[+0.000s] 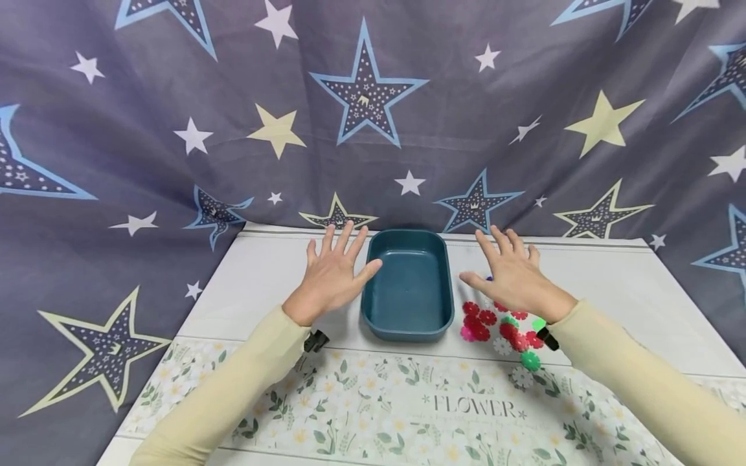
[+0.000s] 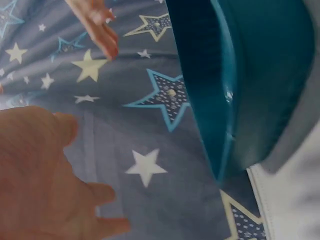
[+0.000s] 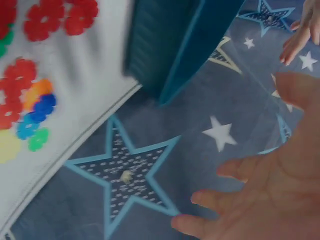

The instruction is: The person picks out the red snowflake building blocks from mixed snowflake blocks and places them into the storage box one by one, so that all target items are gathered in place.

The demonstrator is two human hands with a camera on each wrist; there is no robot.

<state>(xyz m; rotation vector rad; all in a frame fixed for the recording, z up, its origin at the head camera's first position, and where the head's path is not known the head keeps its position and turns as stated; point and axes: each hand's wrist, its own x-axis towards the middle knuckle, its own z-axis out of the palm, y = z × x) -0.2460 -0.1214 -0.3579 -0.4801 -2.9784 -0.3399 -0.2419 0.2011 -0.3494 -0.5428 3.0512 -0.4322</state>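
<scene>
Between the two hands stands a teal rectangular tub (image 1: 408, 336), with nothing inside it. My left hand (image 1: 331, 278) is held at the tub's left side, palm down, fingers spread and straight, the thumb pointing toward the rim. On the other side my right hand (image 1: 517, 275) spreads its fingers the same way, over a scatter of small flower-shaped plastic discs (image 1: 479, 331). Red, green, white, pink and blue pieces show there; the right wrist view adds orange and yellow discs (image 3: 37, 92). Part of the scatter is hidden under the right hand. Both hands hold nothing.
A white table cover (image 1: 227, 298) with a floral strip (image 1: 350, 408) lettered FLOWER lies beneath everything. Behind and to the sides hangs a grey curtain (image 1: 350, 175) printed with stars. Dark wrist-camera pieces (image 1: 315, 341) sit at both sleeves.
</scene>
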